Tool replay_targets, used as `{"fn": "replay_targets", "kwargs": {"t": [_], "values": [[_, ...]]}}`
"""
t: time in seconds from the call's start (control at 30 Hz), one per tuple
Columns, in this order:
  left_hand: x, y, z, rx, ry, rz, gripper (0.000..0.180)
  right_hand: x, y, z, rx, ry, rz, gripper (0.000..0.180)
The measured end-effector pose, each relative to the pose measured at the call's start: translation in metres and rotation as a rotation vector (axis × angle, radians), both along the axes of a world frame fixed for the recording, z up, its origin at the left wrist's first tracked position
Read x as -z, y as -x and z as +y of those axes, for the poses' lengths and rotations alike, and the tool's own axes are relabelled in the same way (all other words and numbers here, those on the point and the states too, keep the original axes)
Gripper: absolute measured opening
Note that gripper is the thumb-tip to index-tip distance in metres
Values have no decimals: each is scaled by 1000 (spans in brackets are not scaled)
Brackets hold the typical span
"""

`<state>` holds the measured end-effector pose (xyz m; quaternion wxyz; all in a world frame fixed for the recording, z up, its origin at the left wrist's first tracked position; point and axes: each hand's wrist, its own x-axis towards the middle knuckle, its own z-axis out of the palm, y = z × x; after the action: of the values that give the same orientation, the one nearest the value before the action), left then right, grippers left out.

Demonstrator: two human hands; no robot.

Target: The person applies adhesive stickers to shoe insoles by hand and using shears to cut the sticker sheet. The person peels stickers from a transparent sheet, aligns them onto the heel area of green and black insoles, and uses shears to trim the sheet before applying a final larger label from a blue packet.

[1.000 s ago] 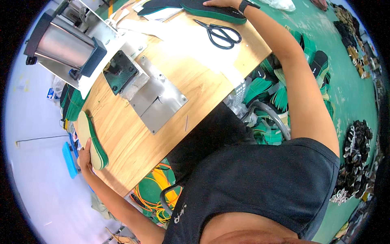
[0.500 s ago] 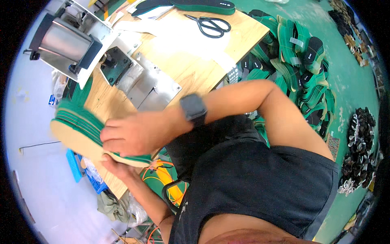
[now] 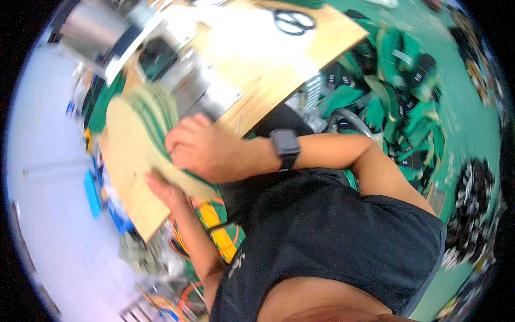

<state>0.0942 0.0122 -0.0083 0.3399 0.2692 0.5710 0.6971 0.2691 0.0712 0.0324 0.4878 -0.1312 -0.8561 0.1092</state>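
A stack of insoles (image 3: 131,126), green at the edges with a beige face turned up, stands tilted over the near left part of the wooden table. My right hand (image 3: 201,153), below a dark wristwatch, is closed over the green edges, its fingers curled onto the stack. At the lower end my left hand (image 3: 166,190) grips the same stack, thumb side against the beige face; its other fingers are partly hidden. Motion blurs the stack and both hands.
Beyond the stack is a metal machine (image 3: 96,32) with a plate on the wooden table (image 3: 289,61). Black-handled scissors (image 3: 294,21) lie at the far side. Bundles of green insoles (image 3: 394,75) are heaped right of the table. A blue bin (image 3: 119,214) stands low at left.
The stack has swung right and stands steeper, with more of its beige face showing. Both hands moved with it, still gripping. The whole view has shifted a little.
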Motion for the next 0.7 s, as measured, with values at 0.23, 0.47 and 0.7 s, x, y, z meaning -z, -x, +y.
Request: {"fn": "replay_targets", "kwargs": {"t": [0.23, 0.47, 0.7], "values": [[-7, 47, 6, 298, -161, 593, 65, -11, -38, -12, -1005, 691, -434, 18], [-60, 42, 10, 1098, 160, 595, 90, -30, -75, -6, -1306, 1327, 307, 56], [-86, 74, -20, 776, 66, 768, 90, -23, -103, 22, -1432, 945, 1034, 73]]}}
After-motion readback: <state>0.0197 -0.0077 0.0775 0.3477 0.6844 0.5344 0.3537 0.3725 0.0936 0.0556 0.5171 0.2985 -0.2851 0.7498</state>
